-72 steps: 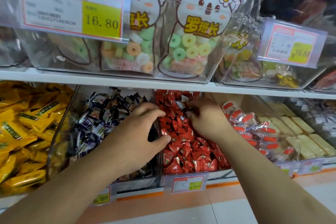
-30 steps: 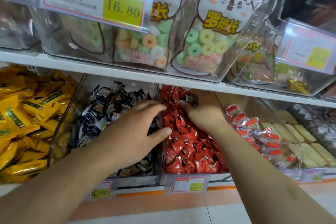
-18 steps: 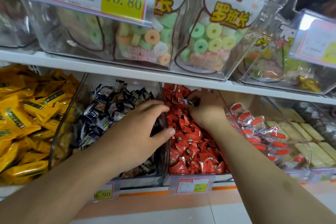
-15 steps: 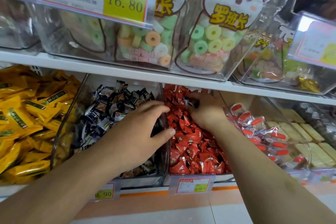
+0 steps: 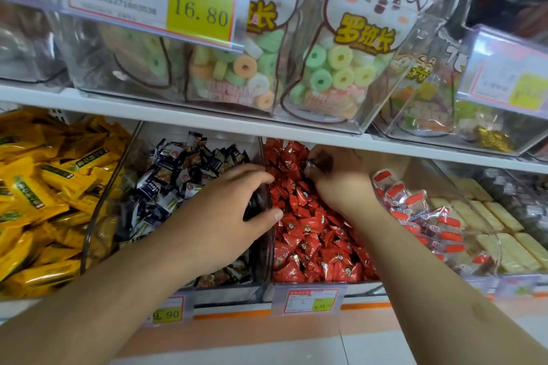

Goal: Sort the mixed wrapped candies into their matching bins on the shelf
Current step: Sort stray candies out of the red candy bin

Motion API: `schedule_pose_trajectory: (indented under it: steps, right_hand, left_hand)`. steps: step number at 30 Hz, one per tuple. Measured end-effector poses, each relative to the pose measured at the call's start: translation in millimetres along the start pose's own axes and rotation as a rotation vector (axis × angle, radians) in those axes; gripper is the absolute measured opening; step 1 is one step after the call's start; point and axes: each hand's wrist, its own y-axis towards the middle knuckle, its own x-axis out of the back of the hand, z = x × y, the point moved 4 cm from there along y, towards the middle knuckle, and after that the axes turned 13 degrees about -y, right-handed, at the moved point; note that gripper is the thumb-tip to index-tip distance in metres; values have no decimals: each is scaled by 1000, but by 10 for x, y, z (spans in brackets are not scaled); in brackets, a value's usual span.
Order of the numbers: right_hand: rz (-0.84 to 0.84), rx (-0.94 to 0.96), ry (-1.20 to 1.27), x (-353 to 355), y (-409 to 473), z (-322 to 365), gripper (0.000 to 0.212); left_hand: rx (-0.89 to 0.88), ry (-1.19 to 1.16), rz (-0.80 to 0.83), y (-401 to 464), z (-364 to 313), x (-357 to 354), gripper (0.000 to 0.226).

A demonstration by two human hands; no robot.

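Dark-wrapped candy (image 5: 311, 163), apparently a stray, far back in the red candy bin (image 5: 314, 246), pinched by right hand (image 5: 341, 178); partly hidden. Light, crinkly, slippery foil; best held by a twisted wrapper end. Left hand (image 5: 225, 216) loosely curved over the divider beside the dark candy bin (image 5: 178, 184), holding nothing visible.
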Motion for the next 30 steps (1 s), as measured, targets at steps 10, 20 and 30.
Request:
schedule_pose_trajectory:
  steps: [10, 20, 30]
  right_hand:
    - [82, -25, 487, 426, -595, 417, 19]
    - [190, 18, 518, 507, -1001, 666, 16]
    - [116, 15, 164, 564, -818, 346, 29]
  left_hand:
    - [-5, -91, -191, -99, -202, 170, 56]
    - [92, -6, -274, -360, -56, 565, 17]
    - [63, 20, -150, -196, -112, 261, 43]
